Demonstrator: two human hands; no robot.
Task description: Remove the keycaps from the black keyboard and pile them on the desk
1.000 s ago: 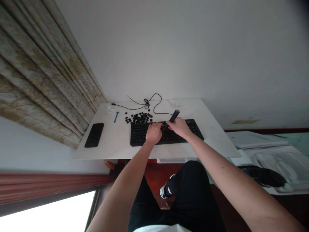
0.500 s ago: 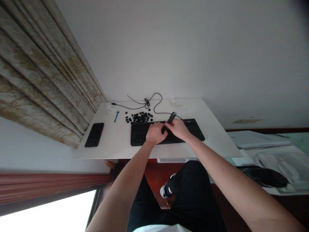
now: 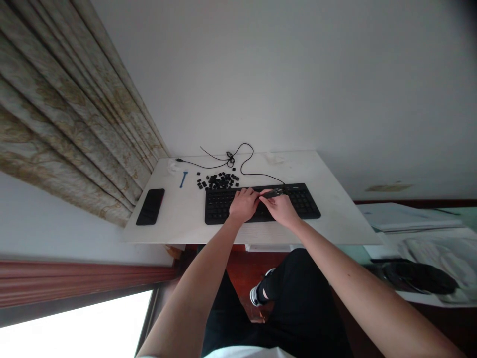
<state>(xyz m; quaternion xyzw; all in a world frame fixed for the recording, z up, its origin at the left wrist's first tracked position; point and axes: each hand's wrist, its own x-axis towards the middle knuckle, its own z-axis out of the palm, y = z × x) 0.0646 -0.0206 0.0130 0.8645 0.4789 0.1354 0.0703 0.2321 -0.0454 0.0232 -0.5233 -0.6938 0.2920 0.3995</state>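
Left hand (image 3: 244,205): lying over the middle of the keyboard (image 3: 216,205), fingers bunching together, thumb side turning toward the other hand. Whether these fingers are pinching anything, the view is not telling.

Right hand (image 3: 280,208): holding a slim black tool (image 3: 275,193) in a narrow grip, thumb and fingers closing on it just beside the left fingertips. Tool lying nearly flat, one end pointing right; its other end is hiding among the fingers.

Keyboard, black, one: resting along the front half of the white table (image 3: 333,196), under both hands, its two ends showing.

Loose key caps (image 3: 219,181), black, many: sitting in a heap just behind the keyboard's left half, a few straying.

Cable (image 3: 248,158), black: running back from the keyboard, looping into a tied bundle.

Blue tool (image 3: 184,179), one: lying left of the heap, apart from the hands.

Phone (image 3: 150,207), black: resting near the table's left edge.

Handling notes, by judgement: the left hand is best serving by bracing the keyboard against sliding; the right is wanting a light, even pinch, keeping the tool's working end off neighbouring keys and any small piece over the keyboard, clear of the heap.
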